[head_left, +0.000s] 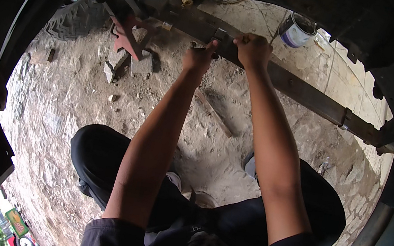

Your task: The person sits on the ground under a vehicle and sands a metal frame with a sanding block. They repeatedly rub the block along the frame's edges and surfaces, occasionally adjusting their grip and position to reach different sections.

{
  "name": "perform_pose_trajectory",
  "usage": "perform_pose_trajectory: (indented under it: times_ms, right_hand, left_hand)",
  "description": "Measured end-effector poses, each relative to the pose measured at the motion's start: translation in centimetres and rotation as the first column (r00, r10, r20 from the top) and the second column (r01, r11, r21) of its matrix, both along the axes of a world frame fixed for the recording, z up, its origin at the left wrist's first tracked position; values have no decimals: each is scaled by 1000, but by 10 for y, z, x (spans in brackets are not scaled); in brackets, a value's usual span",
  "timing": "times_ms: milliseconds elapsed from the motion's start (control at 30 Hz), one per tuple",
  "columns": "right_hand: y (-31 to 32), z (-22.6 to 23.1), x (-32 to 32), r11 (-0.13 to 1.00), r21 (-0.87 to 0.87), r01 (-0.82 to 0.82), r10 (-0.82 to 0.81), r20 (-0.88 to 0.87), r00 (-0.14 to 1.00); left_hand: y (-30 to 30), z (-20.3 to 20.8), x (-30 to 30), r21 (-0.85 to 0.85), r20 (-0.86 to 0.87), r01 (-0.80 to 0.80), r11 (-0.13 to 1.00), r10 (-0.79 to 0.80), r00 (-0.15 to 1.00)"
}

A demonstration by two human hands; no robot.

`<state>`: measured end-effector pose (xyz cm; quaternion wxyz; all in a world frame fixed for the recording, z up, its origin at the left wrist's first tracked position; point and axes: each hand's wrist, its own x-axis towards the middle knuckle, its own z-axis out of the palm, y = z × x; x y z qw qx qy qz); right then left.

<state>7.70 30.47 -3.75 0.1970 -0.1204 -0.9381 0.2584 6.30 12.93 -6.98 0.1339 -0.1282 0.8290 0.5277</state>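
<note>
A long dark leaf spring (311, 94) runs across the far side, sloping down to the right, with metal clips around it. My left hand (199, 57) is closed at the spring's near edge, its thumb raised against a squarish clip (219, 34) and its fingers curled below. Just right of that clip, my right hand (254, 50) is closed in a fist or pinch over the spring. Whatever its fingers hold is hidden or too small to make out. Both forearms reach forward between my bent knees.
Dark vehicle bodywork arches overhead and down both sides. At the far left are a tire (70, 21), a red metal stand (128, 33) and broken concrete blocks (143, 63). A paint can (298, 30) is beyond the spring. A thin metal bar (214, 112) lies on the dirt ground.
</note>
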Motion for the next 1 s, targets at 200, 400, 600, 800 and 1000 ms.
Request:
perform_pose_trajectory:
  times_ms: [200,400,600,800,1000]
  right_hand:
    - [-11,16,37,988,-151,-27,46,120,992]
    - [-1,23,-8,993,-107,-47,52,48,997]
    - [-11,15,41,989,-130,-68,79,82,994]
    - [3,26,-13,993,-113,-13,30,153,988]
    - [-7,16,23,988,-40,-148,151,66,986]
  left_hand:
    - [-13,5,-3,273,161,-89,958,46,986]
    - [-4,-6,-16,151,89,8,989,-22,996]
    - [-20,-19,-17,66,-81,32,997,-27,996]
    - [-5,20,-7,-44,98,109,993,-104,990]
    - [-22,0,-13,-120,-122,111,987,-125,985]
